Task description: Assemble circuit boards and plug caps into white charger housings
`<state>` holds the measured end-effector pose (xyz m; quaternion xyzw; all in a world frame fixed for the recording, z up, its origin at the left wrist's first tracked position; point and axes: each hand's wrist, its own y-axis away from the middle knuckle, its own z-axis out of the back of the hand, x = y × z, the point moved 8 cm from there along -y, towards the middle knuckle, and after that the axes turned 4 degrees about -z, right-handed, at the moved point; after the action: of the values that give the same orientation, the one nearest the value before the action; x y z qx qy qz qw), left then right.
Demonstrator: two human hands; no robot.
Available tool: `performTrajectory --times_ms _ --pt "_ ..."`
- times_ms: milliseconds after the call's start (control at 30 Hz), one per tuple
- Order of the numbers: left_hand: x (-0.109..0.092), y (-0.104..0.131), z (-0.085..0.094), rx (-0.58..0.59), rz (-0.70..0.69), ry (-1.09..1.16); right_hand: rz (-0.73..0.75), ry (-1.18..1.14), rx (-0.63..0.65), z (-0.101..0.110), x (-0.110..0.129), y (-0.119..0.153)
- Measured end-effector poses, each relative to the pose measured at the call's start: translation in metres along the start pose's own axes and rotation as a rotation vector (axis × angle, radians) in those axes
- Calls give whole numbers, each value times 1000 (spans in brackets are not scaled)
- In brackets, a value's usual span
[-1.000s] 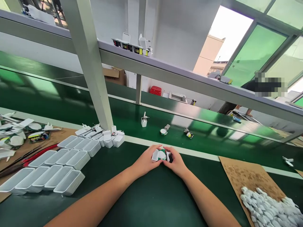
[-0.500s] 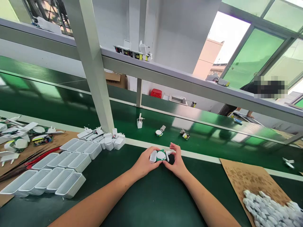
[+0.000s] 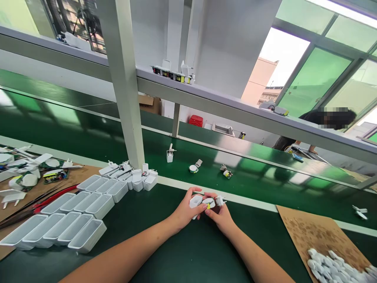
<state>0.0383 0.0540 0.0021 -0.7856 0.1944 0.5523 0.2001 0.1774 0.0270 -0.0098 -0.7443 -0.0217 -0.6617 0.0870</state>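
My left hand (image 3: pixel 186 212) is closed around a white plastic case (image 3: pixel 196 201), its open end tilted up. Close against it, my right hand (image 3: pixel 221 218) pinches a small circuit board with a round white disc (image 3: pixel 208 202) and a yellow part. A white plug piece with metal pins (image 3: pixel 220 200) sits at the right of that board, by my right fingers. The case and the board are side by side; whether they touch is hidden by my fingers. To the left, rows of white open cases (image 3: pixel 88 232) stand on the green surface.
Several assembled plug units (image 3: pixel 144 179) stand by the post (image 3: pixel 126 98). Loose boards and plugs (image 3: pixel 26 173) and red-handled pliers (image 3: pixel 53 198) lie at left. Single units (image 3: pixel 194 168) rest on the belt. At right, white pieces (image 3: pixel 332 265) lie on cardboard (image 3: pixel 318 228). A person (image 3: pixel 309 118) bends beyond the rail.
The case in my left hand has tipped so its opening shows. The board in my right hand has turned, showing its yellow part and the plug piece's pins. The view has shifted slightly.
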Motion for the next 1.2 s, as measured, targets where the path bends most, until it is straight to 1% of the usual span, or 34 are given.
performTrajectory --times_ms 100,233,333,467,633,733,833,1000,1200 --pt "2 -2 -1 -19 41 4 -40 -63 -66 8 -5 -3" --pt "1 -2 7 -77 68 -64 -103 -118 -134 19 -13 -7" --pt "6 -3 9 -62 107 -73 -154 -184 -131 18 -14 -9" --pt "12 -6 7 -11 137 1 -230 -303 -118 20 -13 -10" --pt "14 -8 11 -58 116 90 -314 -442 -134 31 -22 -14" --pt "15 -7 13 -71 117 107 -349 -503 -140 34 -28 -15" --pt "16 -5 12 -36 128 74 -374 -552 -142 34 -29 -14" --pt "13 -2 7 105 168 -24 -390 -604 -145 35 -27 -15" --pt "10 -3 5 137 177 5 -397 -634 -149 37 -28 -14"
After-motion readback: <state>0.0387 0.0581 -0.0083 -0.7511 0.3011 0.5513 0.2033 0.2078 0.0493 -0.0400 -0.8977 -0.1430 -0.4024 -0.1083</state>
